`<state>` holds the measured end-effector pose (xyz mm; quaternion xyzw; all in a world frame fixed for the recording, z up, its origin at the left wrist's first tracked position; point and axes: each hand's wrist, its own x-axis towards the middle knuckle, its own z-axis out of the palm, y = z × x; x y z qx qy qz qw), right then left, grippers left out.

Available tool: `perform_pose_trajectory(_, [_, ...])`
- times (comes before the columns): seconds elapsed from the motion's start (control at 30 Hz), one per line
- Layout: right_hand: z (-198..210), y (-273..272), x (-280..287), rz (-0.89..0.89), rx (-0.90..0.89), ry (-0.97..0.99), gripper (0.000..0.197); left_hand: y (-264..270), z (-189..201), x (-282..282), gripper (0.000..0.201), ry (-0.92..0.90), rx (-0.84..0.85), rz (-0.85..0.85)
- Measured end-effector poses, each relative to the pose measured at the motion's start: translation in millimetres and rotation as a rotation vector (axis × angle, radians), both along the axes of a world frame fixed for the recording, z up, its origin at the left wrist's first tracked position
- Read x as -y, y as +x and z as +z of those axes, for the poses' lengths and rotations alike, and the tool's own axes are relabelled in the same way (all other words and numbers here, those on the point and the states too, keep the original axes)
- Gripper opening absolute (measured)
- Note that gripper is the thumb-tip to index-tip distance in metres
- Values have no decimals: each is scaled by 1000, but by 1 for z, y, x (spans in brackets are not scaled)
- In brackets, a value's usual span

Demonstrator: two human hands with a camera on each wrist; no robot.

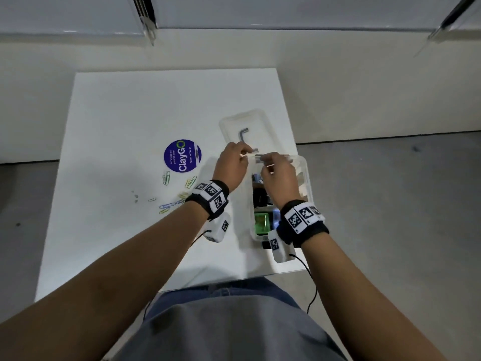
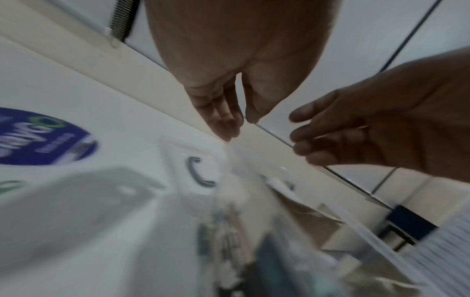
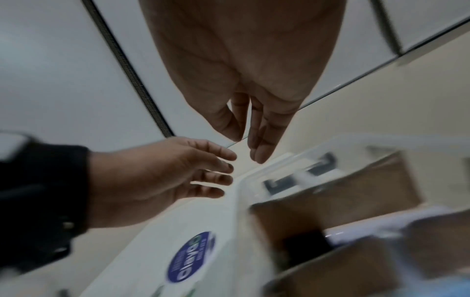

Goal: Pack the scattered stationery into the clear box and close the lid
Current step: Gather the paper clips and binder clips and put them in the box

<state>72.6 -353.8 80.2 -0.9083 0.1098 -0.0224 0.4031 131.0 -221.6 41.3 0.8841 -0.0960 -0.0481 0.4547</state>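
The clear box (image 1: 306, 183) stands near the table's right edge with stationery inside, among it a green item (image 1: 261, 222). Its clear lid (image 1: 263, 121) with a grey handle (image 1: 243, 135) lies flat just beyond the box. My left hand (image 1: 243, 152) and right hand (image 1: 268, 160) hover side by side over the box's far end, at the lid's near edge. In the wrist views the left hand (image 2: 236, 128) and right hand (image 3: 246, 146) show nearly straight fingers with thumbs close, and nothing visible between them. Coloured paper clips (image 1: 166, 205) lie scattered on the table to the left.
A round blue ClayGo sticker (image 1: 182, 156) is on the white table (image 1: 117, 113), with more clips (image 1: 166, 178) just below it. Small grey bits (image 1: 135, 196) lie further left. The box sits close to the table's right and front edges. Floor surrounds the table.
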Motion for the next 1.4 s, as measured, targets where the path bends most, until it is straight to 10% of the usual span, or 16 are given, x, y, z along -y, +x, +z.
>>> perform_pose_trajectory(0.33, [-65, -40, -131, 641, -762, -313, 37, 12, -81, -188, 61, 492, -384, 103])
perform_pose_trajectory(0.63, [-100, -27, -168, 540, -610, -247, 43, -51, -107, -215, 57, 479, -161, -236])
perform_pose_trajectory(0.9, [-116, 32, -174, 817, -537, -556, 123, -80, -94, -236, 118, 652, -320, -22])
perform_pose_trajectory(1.4, [-124, 0, -178, 600, -423, -413, 20, -61, -100, -200, 17, 418, -295, -79])
